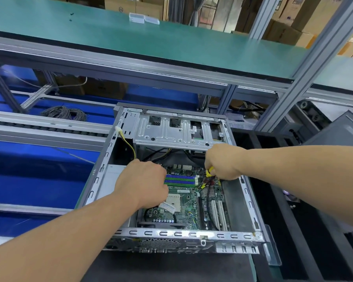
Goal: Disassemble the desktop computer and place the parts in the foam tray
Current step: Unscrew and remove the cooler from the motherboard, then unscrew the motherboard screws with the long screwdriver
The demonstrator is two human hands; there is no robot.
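Both hands deep in the open computer case [98, 176]: left hand [143, 184] fisted over the motherboard [183, 202], contents unclear; right hand [224, 161] pinching a yellow connector [209, 172].

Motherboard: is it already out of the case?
No, the motherboard lies inside the open case, with both hands working over it.

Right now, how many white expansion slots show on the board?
2 white expansion slots, side by side at the motherboard's near right: one, the other just right of it. A black cable runs along their left; anything further under the right hand is hidden.
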